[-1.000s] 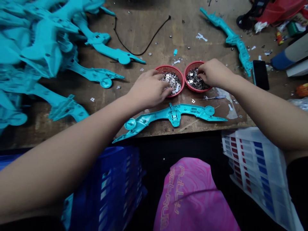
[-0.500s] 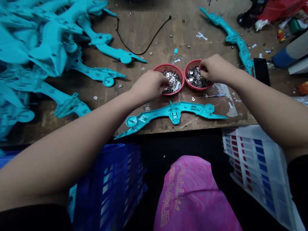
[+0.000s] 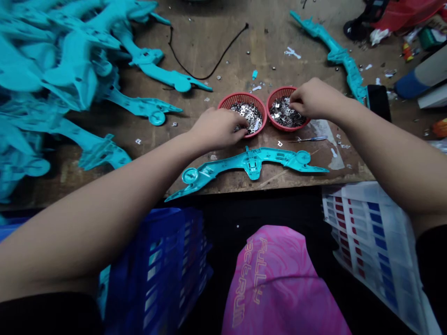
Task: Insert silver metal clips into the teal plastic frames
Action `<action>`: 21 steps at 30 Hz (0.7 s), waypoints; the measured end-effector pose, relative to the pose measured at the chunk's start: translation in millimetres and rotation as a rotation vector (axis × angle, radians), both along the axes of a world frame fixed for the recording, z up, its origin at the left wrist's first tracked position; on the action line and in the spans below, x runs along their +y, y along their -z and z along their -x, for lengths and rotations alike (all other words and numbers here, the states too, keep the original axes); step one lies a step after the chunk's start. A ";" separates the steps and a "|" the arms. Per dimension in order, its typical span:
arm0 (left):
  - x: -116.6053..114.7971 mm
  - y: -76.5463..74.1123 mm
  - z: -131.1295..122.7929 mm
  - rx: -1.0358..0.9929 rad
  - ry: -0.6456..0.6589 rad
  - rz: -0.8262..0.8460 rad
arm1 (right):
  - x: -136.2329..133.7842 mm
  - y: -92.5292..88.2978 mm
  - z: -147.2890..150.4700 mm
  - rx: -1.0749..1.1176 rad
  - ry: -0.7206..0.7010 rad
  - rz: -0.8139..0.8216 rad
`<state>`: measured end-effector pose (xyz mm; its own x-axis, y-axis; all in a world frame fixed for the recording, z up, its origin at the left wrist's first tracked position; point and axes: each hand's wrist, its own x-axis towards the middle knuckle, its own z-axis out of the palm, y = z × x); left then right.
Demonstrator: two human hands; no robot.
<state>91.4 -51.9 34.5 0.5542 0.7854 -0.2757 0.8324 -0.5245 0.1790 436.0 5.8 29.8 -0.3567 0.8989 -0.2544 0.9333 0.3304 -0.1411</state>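
Two round red mesh baskets sit side by side on the wooden workbench (image 3: 195, 46). The left basket (image 3: 240, 97) and the right basket (image 3: 281, 91) both hold small shiny metal pieces (image 3: 246, 114). My left hand (image 3: 218, 129) rests at the left basket's near edge, fingers curled down into the pieces. My right hand (image 3: 314, 98) reaches into the right basket, its fingertips among the pieces. Whether either hand holds a piece is hidden. A teal plastic bow-shaped part (image 3: 251, 163) lies just below the baskets.
A heap of teal parts (image 3: 63, 60) fills the bench's left side, with another teal part (image 3: 340, 56) at the far right. A small screwdriver (image 3: 309, 139), black cable (image 3: 209, 60) and phone (image 3: 379, 103) lie on the bench. Below its edge stand blue (image 3: 157, 260) and white crates (image 3: 373, 232).
The left basket has shifted slightly left. My right hand sits a little farther into the right basket than a second ago, and the view has moved slightly.
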 end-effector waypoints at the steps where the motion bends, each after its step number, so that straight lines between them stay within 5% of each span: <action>1: 0.3 0.2 -0.1 0.009 0.004 0.004 | -0.1 -1.0 -0.2 0.006 0.002 0.017; 11: -0.1 -2.0 0.7 0.001 0.017 0.015 | -15.5 -23.9 19.8 -0.087 0.115 -0.006; 16: 1.3 -1.2 0.8 0.009 0.011 0.017 | -29.3 -35.6 27.0 -0.142 0.230 -0.163; 21: -0.3 -1.1 0.9 0.007 0.018 0.006 | -32.1 -29.2 37.7 -0.195 0.052 -0.061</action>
<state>90.5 -52.2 35.6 0.5666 0.7736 -0.2837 0.8238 -0.5387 0.1764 398.3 -26.3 58.9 -0.2585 0.9307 -0.2587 0.9570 0.2832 0.0626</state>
